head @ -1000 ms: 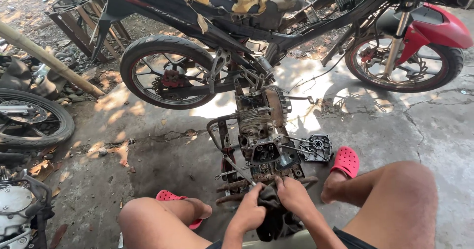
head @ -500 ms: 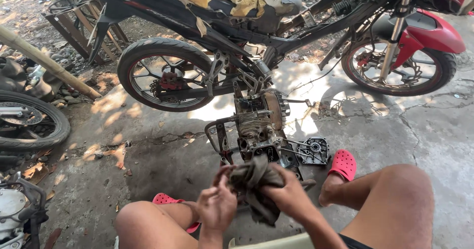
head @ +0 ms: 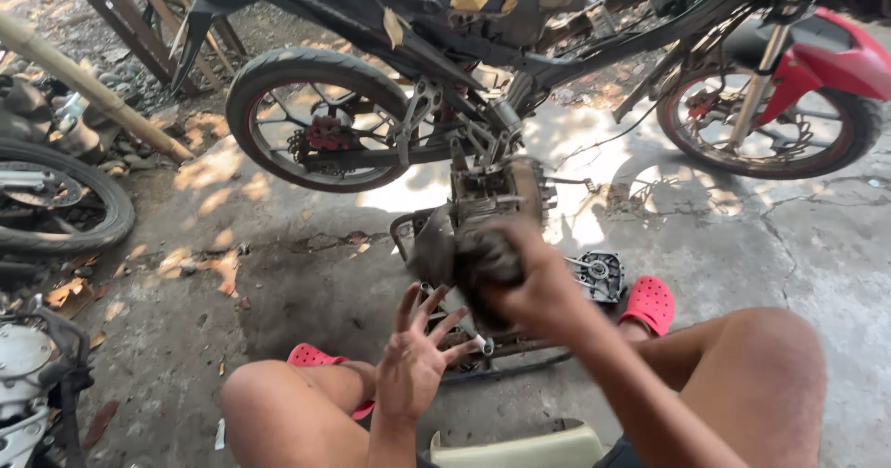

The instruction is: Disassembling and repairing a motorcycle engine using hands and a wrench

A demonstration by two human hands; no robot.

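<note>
While a worn black tyre (head: 65, 199) lies at the far left of the cracked concrete floor (head: 742, 245), the seated person's left hand (head: 416, 357) hovers with fingers spread, holding nothing. Just right of it, the right hand (head: 543, 292) is clenched around a dark crumpled rag (head: 487, 264) before the grimy metal engine block (head: 492, 194). Red perforated clogs (head: 650, 303) follow.

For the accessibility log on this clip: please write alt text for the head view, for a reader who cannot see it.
A seated person's right hand grips a dark rag while the left hand is held open with fingers spread, above a dismantled engine on stained concrete. Behind it stands a stripped motorcycle with a red front fender; the person wears red clogs.
</note>
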